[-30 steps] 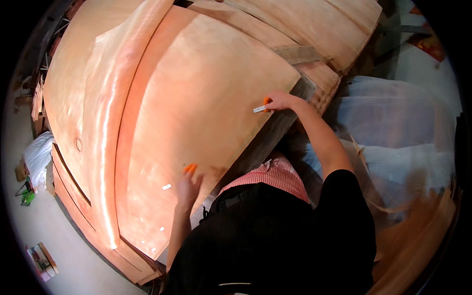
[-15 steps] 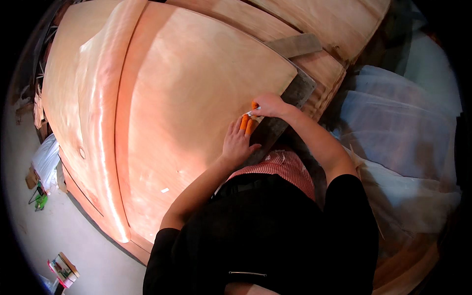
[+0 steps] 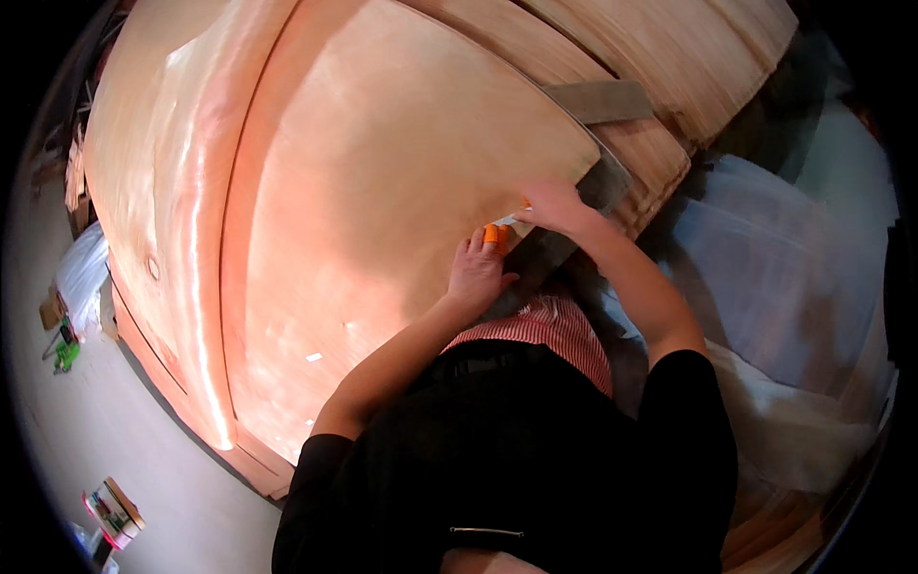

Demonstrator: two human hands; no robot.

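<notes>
A large pale wood veneer sheet (image 3: pixel 411 172) lies spread in front of me. My left hand (image 3: pixel 478 273) rests on it near its right edge, fingers stretched out and orange finger covers (image 3: pixel 495 236) on two of them. Just beyond those fingertips, a small white strip (image 3: pixel 506 220) that looks like tape lies at the sheet's edge. My right hand (image 3: pixel 557 206) is closed in a pinch at the strip's other end, with a bit of orange showing at its fingertips. Motion blurs this hand somewhat.
A rolled-up veneer edge (image 3: pixel 196 220) runs along the left. Small white pieces (image 3: pixel 314 357) lie on the sheet. A flat grey-brown board (image 3: pixel 601 101) sits at the far right, by stacked veneer (image 3: pixel 669 57). Translucent plastic sheeting (image 3: pixel 765 277) covers things at right.
My right hand has moved slightly away from the left, and more of the white strip shows between them. The left hand's fingers are bent a little more. The whole view has shifted.
</notes>
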